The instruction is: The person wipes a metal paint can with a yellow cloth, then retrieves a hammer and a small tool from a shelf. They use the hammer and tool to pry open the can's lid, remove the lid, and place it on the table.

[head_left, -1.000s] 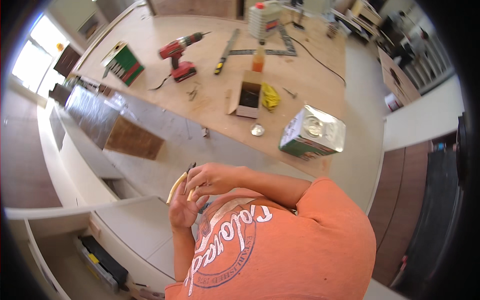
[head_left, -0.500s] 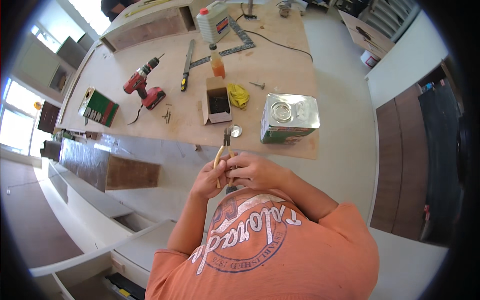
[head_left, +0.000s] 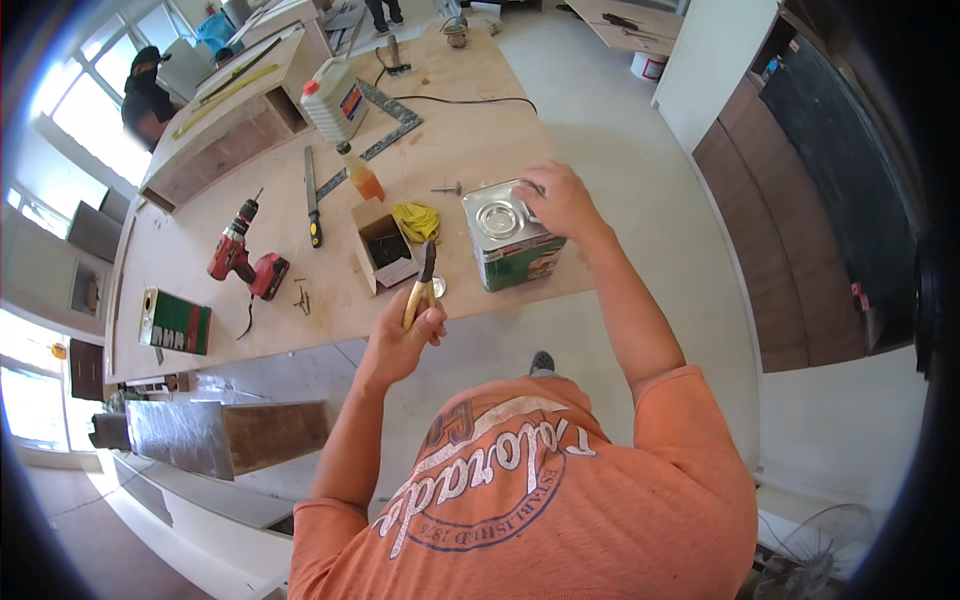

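Note:
My left hand (head_left: 393, 348) is closed round the yellow handles of a pair of pliers (head_left: 425, 283), whose dark jaws point up and away from me. At the near right of the table, my right hand (head_left: 563, 203) reaches over a square metal tin (head_left: 505, 268) with a green side and silver top. Its fingers curl at the carrying handle on top and partly hide it. Just beyond the pliers, a small round metal lid (head_left: 440, 287) lies by an opened carton (head_left: 372, 255) with dark contents. Touching the carton's far side is a crumpled yellow cloth (head_left: 417, 222).
On the wooden table (head_left: 470, 140) lie a red cordless drill (head_left: 240, 255), loose screws (head_left: 301, 297), a file (head_left: 312, 200) and a framing square (head_left: 400, 115). Standing there are an orange-filled bottle (head_left: 366, 182), a white jug (head_left: 335, 105) and a green can (head_left: 175, 322). Someone (head_left: 150, 105) stands far left.
Both hands were together on the pliers at my chest. Now the right hand has left them and gone to the tin's top; the left keeps the pliers, with the handles closer together. The view has shifted.

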{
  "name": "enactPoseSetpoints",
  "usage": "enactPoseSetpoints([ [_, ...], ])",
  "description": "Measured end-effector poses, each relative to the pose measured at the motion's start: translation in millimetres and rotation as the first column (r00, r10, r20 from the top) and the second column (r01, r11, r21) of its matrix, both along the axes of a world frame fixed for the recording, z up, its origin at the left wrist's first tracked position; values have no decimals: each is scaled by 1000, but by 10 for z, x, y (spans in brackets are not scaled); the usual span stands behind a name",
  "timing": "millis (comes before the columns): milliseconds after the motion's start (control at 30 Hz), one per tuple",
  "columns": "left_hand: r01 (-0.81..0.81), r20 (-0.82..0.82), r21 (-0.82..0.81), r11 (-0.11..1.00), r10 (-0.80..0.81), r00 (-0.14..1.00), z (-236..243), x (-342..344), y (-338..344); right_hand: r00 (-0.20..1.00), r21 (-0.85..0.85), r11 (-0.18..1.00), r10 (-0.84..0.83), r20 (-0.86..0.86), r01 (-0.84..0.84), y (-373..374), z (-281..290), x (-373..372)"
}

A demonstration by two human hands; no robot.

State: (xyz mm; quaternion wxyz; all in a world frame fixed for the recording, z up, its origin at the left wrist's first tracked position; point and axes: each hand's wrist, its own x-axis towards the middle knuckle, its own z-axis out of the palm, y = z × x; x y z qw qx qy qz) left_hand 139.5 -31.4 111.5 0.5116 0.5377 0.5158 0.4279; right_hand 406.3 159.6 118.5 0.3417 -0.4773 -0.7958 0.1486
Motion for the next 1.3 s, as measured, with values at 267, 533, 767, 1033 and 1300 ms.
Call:
enactPoseSetpoints([
  [267, 509, -929, 266, 819, 77, 361, 488, 66, 712, 996, 172, 985, -48, 80, 34, 0, -296, -62],
  [533, 724, -925, -2, 690, 273, -263, 875, 364, 1268, 999, 108, 993, -40, 22, 37, -26, -267, -46],
  [767, 723, -895, -168, 670, 203, -397, 949, 444, 1486, 999, 156, 987, -47, -6, 47, -46, -219, -23],
  [1033, 670, -858, -363, 647, 48, -511, 1195, 721, 1611, 998, 135, 989, -58, -5, 58, -57, -193, -33],
  [1300, 563, -668, -564, 604, 68, -741, 1372, 1137, 1566, 996, 155, 984, -86, -34, 90, -59, -210, -37],
])
